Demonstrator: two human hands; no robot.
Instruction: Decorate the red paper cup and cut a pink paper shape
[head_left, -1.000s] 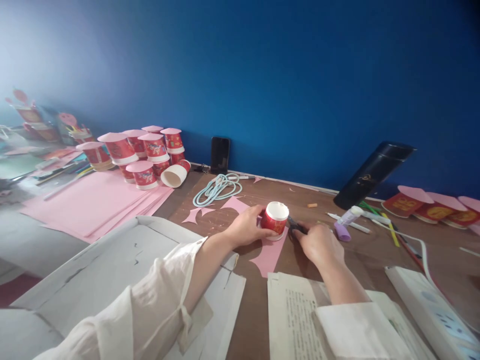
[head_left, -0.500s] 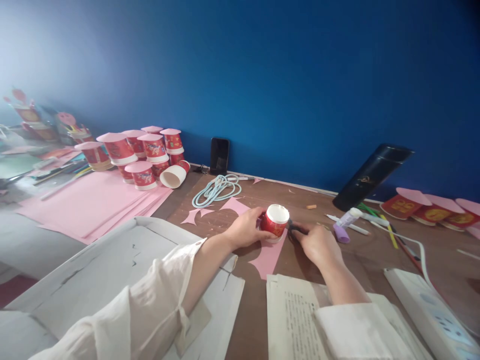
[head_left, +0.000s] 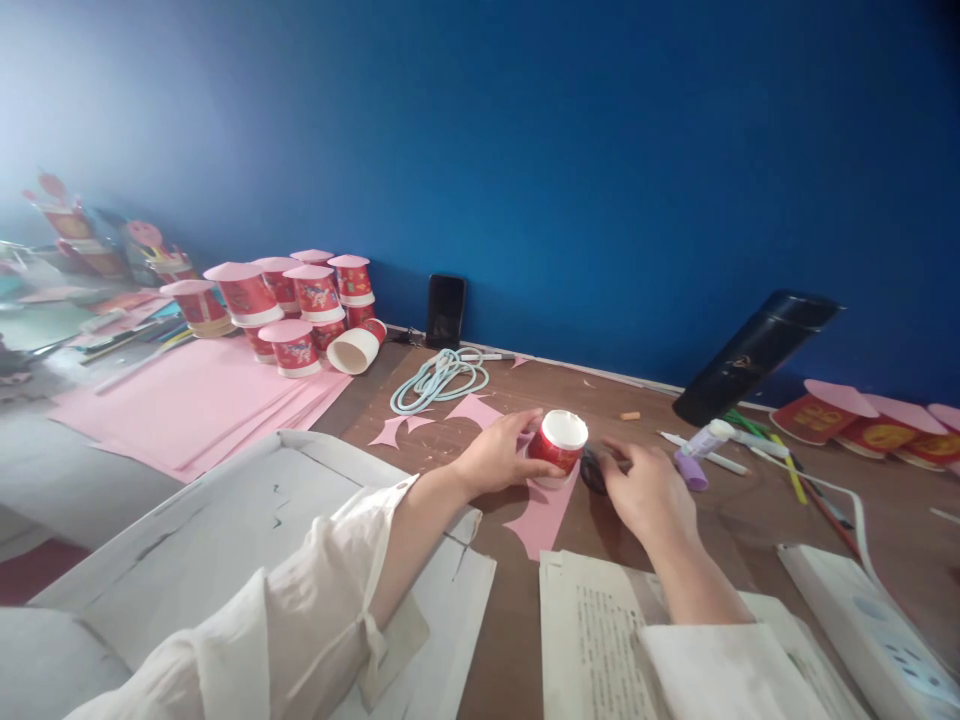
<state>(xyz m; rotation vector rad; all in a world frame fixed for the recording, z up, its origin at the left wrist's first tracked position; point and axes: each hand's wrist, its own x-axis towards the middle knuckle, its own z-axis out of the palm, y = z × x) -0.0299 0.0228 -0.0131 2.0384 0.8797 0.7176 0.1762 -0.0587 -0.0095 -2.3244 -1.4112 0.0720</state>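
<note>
A small red paper cup (head_left: pixel 553 445) stands bottom-up on a piece of pink paper (head_left: pixel 544 515), its white base on top. Around its left side curve the thumb and fingers of my left hand (head_left: pixel 495 458), which steadies it. Just right of the cup lies a small black object (head_left: pixel 593 472), partly hidden; its kind I cannot make out. My right hand (head_left: pixel 649 500) is beside it, thumb and forefinger apart and close to its edge. Pink paper scraps (head_left: pixel 474 410) lie beyond my left hand.
Red cups with pink paper tops (head_left: pixel 292 347) crowd the back left by pink sheets (head_left: pixel 187 410). A blue cord (head_left: pixel 439 380), a phone (head_left: pixel 445 310), a leaning black flask (head_left: pixel 757 355), a glue stick (head_left: pixel 709 438), printed pages (head_left: pixel 592 640) and a power strip (head_left: pixel 862 620) surround the work area.
My right hand's fingers have spread and drawn back slightly from the black object. My left hand stays around the cup. The whole view has shifted a little.
</note>
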